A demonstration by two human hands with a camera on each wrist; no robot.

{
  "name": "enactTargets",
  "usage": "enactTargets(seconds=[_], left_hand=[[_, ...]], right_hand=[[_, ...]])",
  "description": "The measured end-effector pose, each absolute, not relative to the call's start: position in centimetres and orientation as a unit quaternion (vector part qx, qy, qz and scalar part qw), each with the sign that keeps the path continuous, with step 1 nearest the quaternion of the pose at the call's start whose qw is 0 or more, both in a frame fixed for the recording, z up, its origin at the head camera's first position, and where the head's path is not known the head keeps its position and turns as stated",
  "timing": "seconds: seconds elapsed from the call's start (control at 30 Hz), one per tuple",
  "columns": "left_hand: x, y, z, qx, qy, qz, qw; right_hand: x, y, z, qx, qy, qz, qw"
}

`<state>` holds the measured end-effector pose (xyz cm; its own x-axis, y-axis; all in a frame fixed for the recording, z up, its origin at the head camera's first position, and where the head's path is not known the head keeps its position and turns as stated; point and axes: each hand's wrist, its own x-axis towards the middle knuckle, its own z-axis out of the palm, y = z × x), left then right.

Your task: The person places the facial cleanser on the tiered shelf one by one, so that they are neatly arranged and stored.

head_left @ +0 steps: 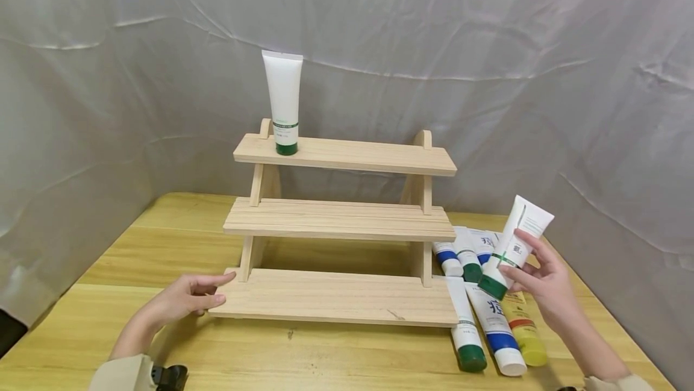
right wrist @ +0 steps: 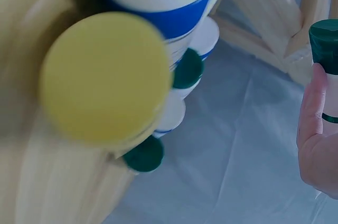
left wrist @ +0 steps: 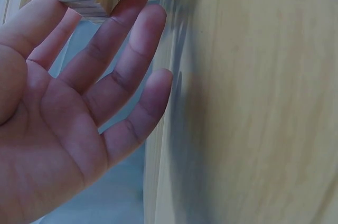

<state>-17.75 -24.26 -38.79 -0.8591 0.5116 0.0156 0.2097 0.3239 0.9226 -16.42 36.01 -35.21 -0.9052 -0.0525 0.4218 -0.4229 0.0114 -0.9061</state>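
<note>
A three-tier wooden display shelf (head_left: 336, 297) stands on the table. At the left end of its bottom board, my left hand (head_left: 176, 305) grips the corner between thumb and finger; the other fingers (left wrist: 127, 60) hang loose below it in the left wrist view. My right hand (head_left: 544, 282) holds a white squeeze tube with a green cap (head_left: 512, 246), tilted cap-down above the other tubes. Another white tube with a green cap (head_left: 284, 96) stands upright on its cap at the left of the top board. In the right wrist view the held tube's green cap (right wrist: 325, 44) shows at the edge.
Right of the shelf lie several tubes: a green-capped white tube (head_left: 465, 331), a blue-banded white tube (head_left: 493, 325), a yellow tube (head_left: 528, 334), and more behind them. Grey cloth (head_left: 352, 29) hangs behind the wooden table (head_left: 303, 355).
</note>
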Motion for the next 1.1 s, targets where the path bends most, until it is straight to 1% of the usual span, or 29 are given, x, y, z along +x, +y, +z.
enactTargets(seconds=[0.07, 0.1, 0.13, 0.2, 0.3, 0.53, 0.83, 1.1], left_hand=[[-17.8, -24.3, -38.8, 0.222, 0.803, 0.535, 0.141], [-17.8, -24.2, -38.8, 0.221, 0.804, 0.534, 0.140], [-17.8, -24.2, -38.8, 0.222, 0.804, 0.534, 0.140], [-17.8, -24.3, -38.8, 0.223, 0.805, 0.533, 0.138], [-17.8, -24.3, -38.8, 0.227, 0.804, 0.532, 0.136], [-17.8, -24.3, -38.8, 0.223, 0.803, 0.535, 0.139], [-17.8, -24.4, -38.9, 0.236, 0.800, 0.536, 0.132], [-17.7, -24.3, -38.8, 0.232, 0.798, 0.538, 0.139]], right_hand=[[-17.3, 36.1, -35.7, 0.179, -0.695, 0.682, 0.141], [-17.3, 35.6, -35.3, 0.160, -0.714, 0.667, 0.143], [-17.4, 35.2, -35.1, 0.162, -0.717, 0.662, 0.143], [-17.3, 34.1, -34.3, 0.162, -0.718, 0.660, 0.148], [-16.5, 31.8, -32.3, 0.146, -0.739, 0.640, 0.153], [-16.9, 29.0, -30.2, 0.140, -0.723, 0.658, 0.159], [-18.3, 27.1, -29.0, 0.158, -0.722, 0.655, 0.155], [-19.6, 25.0, -27.5, 0.187, -0.716, 0.655, 0.156]])
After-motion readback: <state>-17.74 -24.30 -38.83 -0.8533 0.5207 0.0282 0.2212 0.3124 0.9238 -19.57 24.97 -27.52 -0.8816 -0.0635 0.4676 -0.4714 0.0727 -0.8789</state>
